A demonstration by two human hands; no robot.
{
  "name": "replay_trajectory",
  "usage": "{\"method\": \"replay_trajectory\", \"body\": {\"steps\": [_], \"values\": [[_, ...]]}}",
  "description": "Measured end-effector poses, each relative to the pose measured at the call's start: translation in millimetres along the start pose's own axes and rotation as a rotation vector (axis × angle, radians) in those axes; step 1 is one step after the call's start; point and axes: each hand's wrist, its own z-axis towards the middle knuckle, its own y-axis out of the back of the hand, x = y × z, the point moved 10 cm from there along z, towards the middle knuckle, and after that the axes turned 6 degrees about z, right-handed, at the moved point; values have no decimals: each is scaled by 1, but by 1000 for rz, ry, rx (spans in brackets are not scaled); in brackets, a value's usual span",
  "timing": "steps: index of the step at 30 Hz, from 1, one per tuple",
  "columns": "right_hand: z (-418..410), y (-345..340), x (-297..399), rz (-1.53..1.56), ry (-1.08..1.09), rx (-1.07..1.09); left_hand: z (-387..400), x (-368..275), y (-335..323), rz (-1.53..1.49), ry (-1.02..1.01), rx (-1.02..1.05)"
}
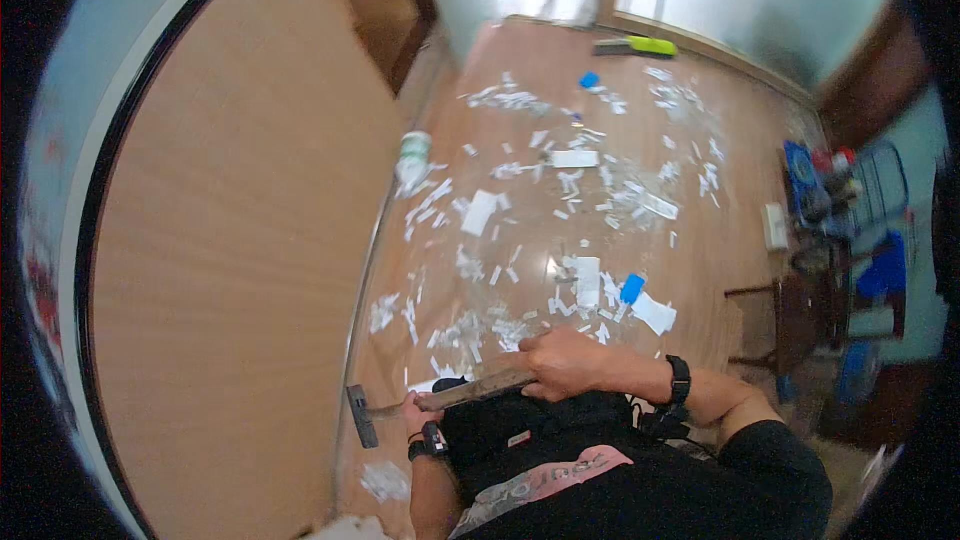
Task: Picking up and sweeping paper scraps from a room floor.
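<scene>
My left hand (421, 412) grips a long-handled hammer (480, 390) close to its dark head, which sticks out to the left near the base of a wooden panel. My right hand (564, 362) is closed around the other end of the wooden handle. The hammer lies across the front of my body, slightly tilted, with its right end farther from me. White paper scraps (480, 211) and crumpled clear plastic bits (465, 330) are strewn over the wood-look floor (540, 240) beyond my hands. A blue piece (632, 289) rests among the scraps.
The tall wooden panel (240, 240) borders the left side. By its base lies a white-and-green container (414, 154). A yellow-green brush head (637, 46) lies at the far wall, with another blue piece (589, 80) nearer. Dark wooden furniture (795, 315) and clutter (817, 180) stand right.
</scene>
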Motion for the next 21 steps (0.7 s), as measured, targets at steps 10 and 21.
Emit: {"method": "replay_trajectory", "body": {"steps": [10, 21], "values": [[-58, 59, -65, 153, -241, -348, 111, -77, -122, 121, -15, -66], [-27, 155, -136, 90, -525, -505, 202, -134, -353, 955, -246, 415]]}}
